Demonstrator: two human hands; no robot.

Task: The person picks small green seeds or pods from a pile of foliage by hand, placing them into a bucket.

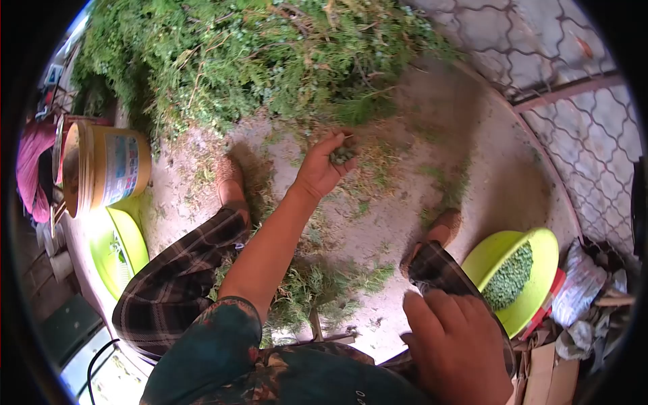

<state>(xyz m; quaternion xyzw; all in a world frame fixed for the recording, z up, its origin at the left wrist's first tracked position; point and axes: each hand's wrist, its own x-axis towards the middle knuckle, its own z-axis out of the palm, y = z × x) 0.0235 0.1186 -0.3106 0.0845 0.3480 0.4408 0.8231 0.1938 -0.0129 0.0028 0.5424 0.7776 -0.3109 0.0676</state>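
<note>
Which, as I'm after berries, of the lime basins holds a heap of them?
The right basin: it holds heaped berries; the left basin, beside the bucket, shows only leaves.

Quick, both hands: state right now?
Left hand: fingers curled around small green berries.
Right hand: raised, back of the hand toward the camera; can't tell whether it's open or closed, or holding anything.

lime-green bowl (544, 283), dark plaid trousers (165, 297), seemingly yellow bucket (91, 165)
</note>
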